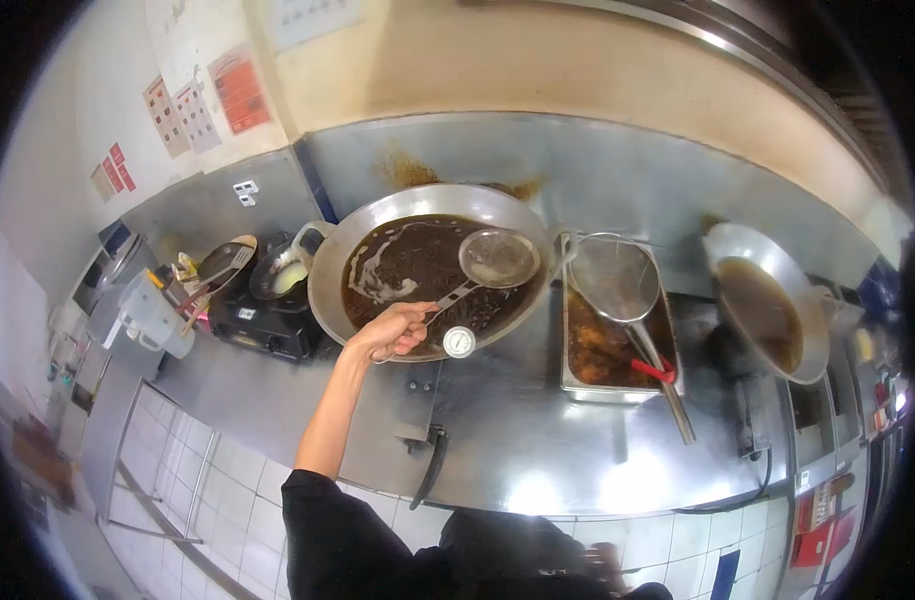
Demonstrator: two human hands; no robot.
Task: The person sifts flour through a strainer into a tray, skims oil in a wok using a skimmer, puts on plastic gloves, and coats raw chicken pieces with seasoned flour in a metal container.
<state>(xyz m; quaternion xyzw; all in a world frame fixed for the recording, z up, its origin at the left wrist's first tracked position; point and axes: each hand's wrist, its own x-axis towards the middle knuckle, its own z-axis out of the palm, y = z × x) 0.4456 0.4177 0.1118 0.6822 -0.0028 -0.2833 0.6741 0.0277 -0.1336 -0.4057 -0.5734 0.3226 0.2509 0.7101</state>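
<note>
My left hand point(393, 331) is closed around the handle of a round mesh skimmer point(500, 258). The skimmer's head is over the dark liquid in a large wok point(483, 205), towards the right side; I cannot tell how deep it dips. Pale foam point(375, 280) streaks the left part of the liquid. A round dial thermometer point(459, 342) sits at the wok's near rim, just right of my left hand. Low by my body, what looks like my right hand point(603, 572) is blurred, and its fingers cannot be made out.
Right of the wok, a large strainer point(614, 275) with a red clip rests across a metal pan point(623, 393) of brown liquid. Another wok point(758, 300) holds brown liquid further right. To the left stand small pans point(278, 270), a portable stove point(263, 330) and a plastic jug point(156, 315).
</note>
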